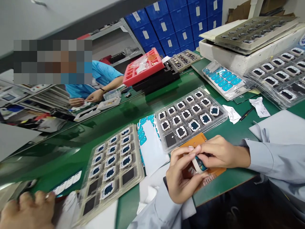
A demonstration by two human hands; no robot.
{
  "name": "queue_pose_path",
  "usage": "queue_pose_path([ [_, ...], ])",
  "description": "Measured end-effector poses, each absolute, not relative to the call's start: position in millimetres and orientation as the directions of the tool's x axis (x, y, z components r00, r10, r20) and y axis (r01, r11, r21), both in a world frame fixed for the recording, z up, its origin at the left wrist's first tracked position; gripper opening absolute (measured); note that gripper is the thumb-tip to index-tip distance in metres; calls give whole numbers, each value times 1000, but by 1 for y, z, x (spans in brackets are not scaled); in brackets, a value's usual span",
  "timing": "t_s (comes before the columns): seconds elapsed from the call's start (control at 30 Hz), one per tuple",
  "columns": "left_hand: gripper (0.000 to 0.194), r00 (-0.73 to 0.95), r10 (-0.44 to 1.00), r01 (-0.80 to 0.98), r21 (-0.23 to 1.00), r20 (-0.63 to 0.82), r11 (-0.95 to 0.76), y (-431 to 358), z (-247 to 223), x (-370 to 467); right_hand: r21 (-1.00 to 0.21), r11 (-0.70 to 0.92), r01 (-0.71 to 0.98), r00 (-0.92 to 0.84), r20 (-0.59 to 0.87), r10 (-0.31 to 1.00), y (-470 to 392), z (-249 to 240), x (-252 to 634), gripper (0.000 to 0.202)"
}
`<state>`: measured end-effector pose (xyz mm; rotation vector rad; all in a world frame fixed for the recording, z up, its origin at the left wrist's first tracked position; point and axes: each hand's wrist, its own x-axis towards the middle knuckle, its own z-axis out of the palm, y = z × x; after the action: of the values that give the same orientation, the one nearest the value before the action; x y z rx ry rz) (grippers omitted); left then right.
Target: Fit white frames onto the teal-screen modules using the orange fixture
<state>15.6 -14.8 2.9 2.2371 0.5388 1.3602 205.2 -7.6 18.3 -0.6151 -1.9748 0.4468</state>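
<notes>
Over an orange board, both of my hands meet on a small white watch case with a dark blue-green face. My left hand curls around the case, thumb at its near edge and fingers along the far side. The fingers of my right hand are bent, and its thumb presses on the face of the case. Part of the case is hidden behind my fingers. Just beyond the board lies a clear tray of similar white frames in rows.
A second tray of frames lies left, beside teal sticker sheets. Another person's hand rests lower left; a co-worker in blue sits across. Right are a black pen, crumpled paper and stacked trays.
</notes>
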Motion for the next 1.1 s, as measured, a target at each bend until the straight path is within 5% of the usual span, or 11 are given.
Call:
queue_pose_path([
  [0.3, 63, 423, 581, 53, 621, 695, -782, -15, 4, 17, -567, 785, 250, -399, 679, 617, -7, 18, 208, 25],
  [0.4, 58, 437, 608, -35, 687, 663, -725, -13, 6, 16, -677, 716, 169, -433, 602, 671, -6, 20, 210, 31],
  [0.57, 49, 387, 653, -137, 741, 652, -658, -12, 8, 16, -974, 109, -200, -551, 203, 809, -7, 23, 212, 50],
  [0.77, 49, 338, 694, -161, 765, 636, -623, -13, 7, 17, -839, -345, -420, -673, 32, 739, -7, 23, 210, 47],
  [1.1, 50, 331, 667, -103, 728, 668, -678, -14, 8, 18, -876, -323, -360, -637, -22, 771, -8, 18, 213, 55],
])
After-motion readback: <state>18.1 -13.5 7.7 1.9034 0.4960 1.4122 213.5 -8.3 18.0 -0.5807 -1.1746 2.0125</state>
